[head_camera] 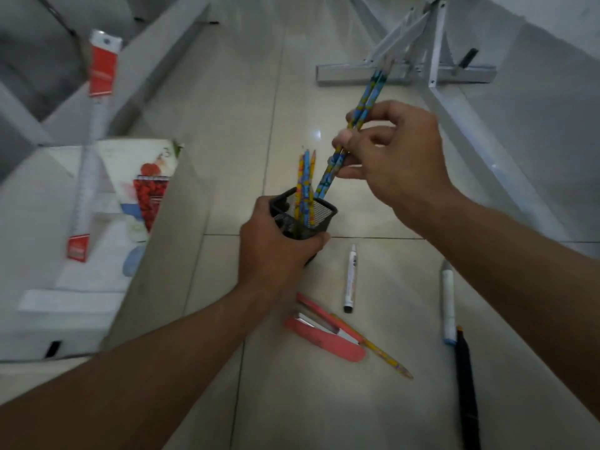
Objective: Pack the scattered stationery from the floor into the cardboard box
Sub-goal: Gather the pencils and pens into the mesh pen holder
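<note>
Two pencils (pixel 363 112) are pinched in your right fingers (pixel 373 134), lower ends at the rim of the mesh cup (pixel 319 212) your left hand (pixel 276 245) grips near the cardboard box (pixel 162 238), so you seem mid-loading: let them slide in, then collect the stapler (pixel 324 336) and markers (pixel 350 280) from the floor (pixel 259 108).

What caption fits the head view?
Left hand grips a mesh pencil cup; right hand holds two pencils at its rim.

- The pale tiled floor (pixel 246 125) carried everything.
- A cardboard box (pixel 156 254) stood at the left.
- A pink stapler (pixel 324 339) lay near the middle, touching a yellow pencil (pixel 386 355).
- A white marker (pixel 350 277) lay just beyond them.
- A white-and-blue marker (pixel 448 303) and a black pen (pixel 466 384) lay end to end at the right.
- A metal frame (pixel 406 74) rested at the far side.
</note>
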Tool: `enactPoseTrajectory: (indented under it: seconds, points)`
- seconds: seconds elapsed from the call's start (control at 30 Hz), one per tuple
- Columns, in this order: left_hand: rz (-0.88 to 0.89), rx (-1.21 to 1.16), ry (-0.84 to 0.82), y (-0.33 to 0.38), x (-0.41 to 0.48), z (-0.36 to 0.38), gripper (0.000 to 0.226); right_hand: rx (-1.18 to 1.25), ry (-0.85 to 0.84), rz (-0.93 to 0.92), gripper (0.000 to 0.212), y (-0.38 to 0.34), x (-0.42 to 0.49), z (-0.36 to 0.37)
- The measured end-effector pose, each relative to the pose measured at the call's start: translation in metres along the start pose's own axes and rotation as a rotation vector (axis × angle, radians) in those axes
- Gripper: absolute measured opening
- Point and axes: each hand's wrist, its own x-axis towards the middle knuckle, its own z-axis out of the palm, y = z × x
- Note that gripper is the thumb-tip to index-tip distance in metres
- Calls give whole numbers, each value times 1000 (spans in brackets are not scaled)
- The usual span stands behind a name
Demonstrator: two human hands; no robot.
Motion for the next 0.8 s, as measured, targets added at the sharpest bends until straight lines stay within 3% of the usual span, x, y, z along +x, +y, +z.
enactPoseTrajectory:
  seconds: [0.13, 0.4, 0.63, 0.8]
  points:
    - [16, 7, -16, -3, 0, -4, 71, -105, -135, 101, 23, 19, -14, 23]
    - [25, 59, -30, -14, -4, -15, 76, -220, -243, 287, 20, 35, -14, 40]
    - [37, 95, -31, -16, -1, -15, 78, -298, -240, 360, 28, 32, -3, 45]
    - [39, 116, -28, -18, -2, -17, 76, -238, -155, 371, 19, 24, -6, 38]
